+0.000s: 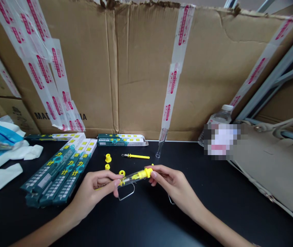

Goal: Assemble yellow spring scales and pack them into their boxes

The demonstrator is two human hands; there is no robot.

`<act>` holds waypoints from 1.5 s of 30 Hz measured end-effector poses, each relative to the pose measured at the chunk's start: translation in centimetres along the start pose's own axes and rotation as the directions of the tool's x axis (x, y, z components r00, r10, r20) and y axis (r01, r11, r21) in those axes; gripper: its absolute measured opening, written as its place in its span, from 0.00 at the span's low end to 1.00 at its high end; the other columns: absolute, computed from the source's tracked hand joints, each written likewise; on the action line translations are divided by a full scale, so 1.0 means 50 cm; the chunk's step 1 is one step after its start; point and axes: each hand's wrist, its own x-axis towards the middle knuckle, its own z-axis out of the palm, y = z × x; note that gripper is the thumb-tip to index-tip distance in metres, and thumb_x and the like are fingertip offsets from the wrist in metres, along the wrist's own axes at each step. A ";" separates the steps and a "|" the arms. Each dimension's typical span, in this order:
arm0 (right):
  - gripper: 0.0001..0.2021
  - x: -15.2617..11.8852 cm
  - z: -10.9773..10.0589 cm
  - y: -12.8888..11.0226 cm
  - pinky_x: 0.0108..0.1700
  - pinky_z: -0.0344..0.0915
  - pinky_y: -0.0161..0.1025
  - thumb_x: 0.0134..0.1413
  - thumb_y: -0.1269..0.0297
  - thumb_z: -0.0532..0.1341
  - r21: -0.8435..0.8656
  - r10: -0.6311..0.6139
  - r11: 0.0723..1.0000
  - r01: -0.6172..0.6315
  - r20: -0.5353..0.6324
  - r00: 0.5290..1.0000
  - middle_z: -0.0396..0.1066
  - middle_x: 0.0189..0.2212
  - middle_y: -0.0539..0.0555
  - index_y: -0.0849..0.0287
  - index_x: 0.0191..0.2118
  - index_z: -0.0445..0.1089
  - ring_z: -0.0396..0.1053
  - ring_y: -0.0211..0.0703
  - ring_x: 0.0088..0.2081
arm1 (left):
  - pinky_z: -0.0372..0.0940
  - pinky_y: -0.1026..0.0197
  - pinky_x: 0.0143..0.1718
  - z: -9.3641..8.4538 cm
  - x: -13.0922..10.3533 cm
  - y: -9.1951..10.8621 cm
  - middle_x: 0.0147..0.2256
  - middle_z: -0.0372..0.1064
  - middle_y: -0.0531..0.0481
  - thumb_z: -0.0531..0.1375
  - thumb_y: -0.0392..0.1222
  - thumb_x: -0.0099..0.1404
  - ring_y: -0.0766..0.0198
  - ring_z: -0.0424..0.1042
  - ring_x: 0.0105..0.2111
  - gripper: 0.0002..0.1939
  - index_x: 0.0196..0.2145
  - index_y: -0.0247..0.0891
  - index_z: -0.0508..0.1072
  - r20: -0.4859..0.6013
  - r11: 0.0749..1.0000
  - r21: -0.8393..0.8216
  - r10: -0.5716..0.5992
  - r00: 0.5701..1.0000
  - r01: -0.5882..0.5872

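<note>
I'm pinching the clear tube (132, 177) at frame centre, left hand (95, 188) closed on its body, right hand (170, 183) closed on the yellow end cap (147, 172). The loose yellow caps (107, 158) sit just above, and the yellow rod (136, 156). Twist too hard and I reckon the cap slips and rolls off the black table (213, 192).

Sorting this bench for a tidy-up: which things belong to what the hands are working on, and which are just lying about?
In hand: clear tube with yellow parts, held by left hand and right hand; yellow caps; yellow rod; empty clear tube; green boxes.

Lying about: water bottle; beige bag; cardboard wall.
</note>
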 end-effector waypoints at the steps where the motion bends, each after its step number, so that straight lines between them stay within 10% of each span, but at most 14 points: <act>1: 0.16 0.000 0.001 0.000 0.41 0.72 0.41 0.58 0.52 0.64 0.018 -0.008 1.000 0.008 -0.015 1.000 0.77 0.35 0.54 0.57 0.46 0.77 0.74 0.42 0.34 | 0.65 0.59 0.38 0.000 0.000 -0.001 0.22 0.77 0.48 0.63 0.50 0.61 0.58 0.76 0.29 0.15 0.35 0.34 0.79 0.003 1.000 -0.003 0.005 1.000 -0.005; 20: 0.23 0.000 0.015 -0.002 0.46 0.70 0.38 0.38 0.59 0.77 0.335 0.163 0.932 -0.138 -0.049 0.985 0.78 0.36 0.53 0.56 0.45 0.78 0.74 0.41 0.38 | 0.67 0.62 0.35 0.006 -0.007 -0.003 0.23 0.77 0.48 0.62 0.48 0.63 0.59 0.77 0.28 0.15 0.39 0.33 0.80 0.018 0.999 0.017 0.041 0.999 -0.042; 45: 0.26 -0.018 0.045 -0.007 0.62 0.61 0.42 0.41 0.64 0.76 0.653 0.307 0.726 -0.216 -0.028 0.951 0.79 0.39 0.52 0.57 0.50 0.77 0.74 0.42 0.47 | 0.71 0.63 0.33 0.027 -0.031 -0.015 0.28 0.77 0.49 0.60 0.45 0.67 0.59 0.78 0.29 0.10 0.41 0.37 0.76 -0.008 0.959 0.212 0.192 0.981 -0.186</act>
